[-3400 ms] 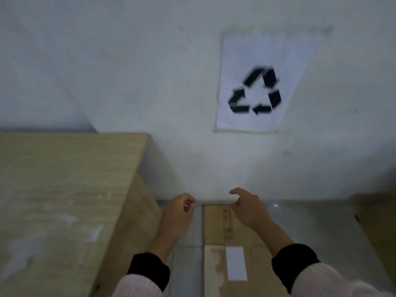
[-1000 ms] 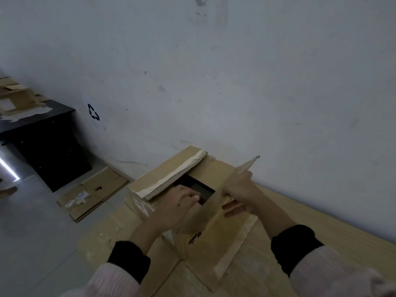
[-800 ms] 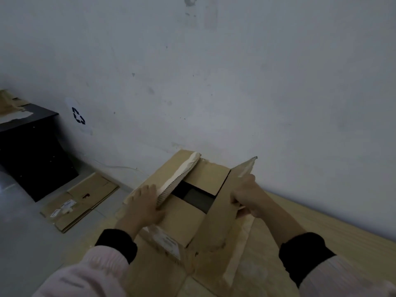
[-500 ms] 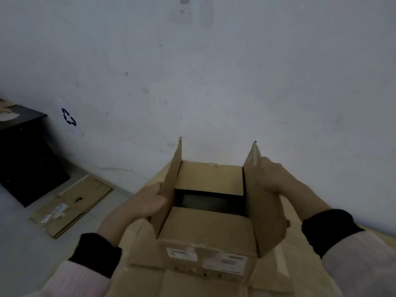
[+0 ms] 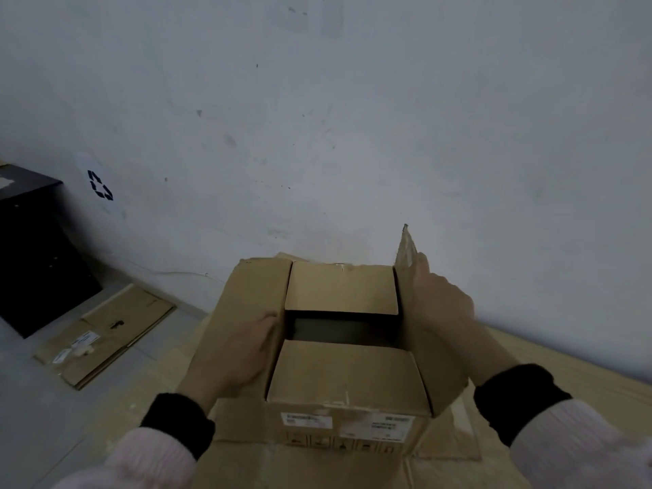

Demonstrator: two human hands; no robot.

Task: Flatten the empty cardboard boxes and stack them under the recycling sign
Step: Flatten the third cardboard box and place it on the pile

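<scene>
A brown cardboard box (image 5: 344,375) stands upright in front of me, its top flaps spread and a dark hollow showing inside. My left hand (image 5: 234,354) lies flat on the left flap, pressing it outward and down. My right hand (image 5: 439,305) holds the right flap, which still stands upright. The near and far flaps are folded inward. A flattened cardboard box (image 5: 106,333) lies on the floor to the left, below the recycling sign (image 5: 100,185) on the wall.
A black cabinet (image 5: 31,248) stands at the far left by the wall. The box rests on more flat cardboard (image 5: 455,442) over a wooden board (image 5: 564,361) running along the white wall on the right. Grey floor shows at lower left.
I turned away from the sign to this box and pulled its two side flaps apart. In the last half second the left flap went from upright to folded outward under my left hand.
</scene>
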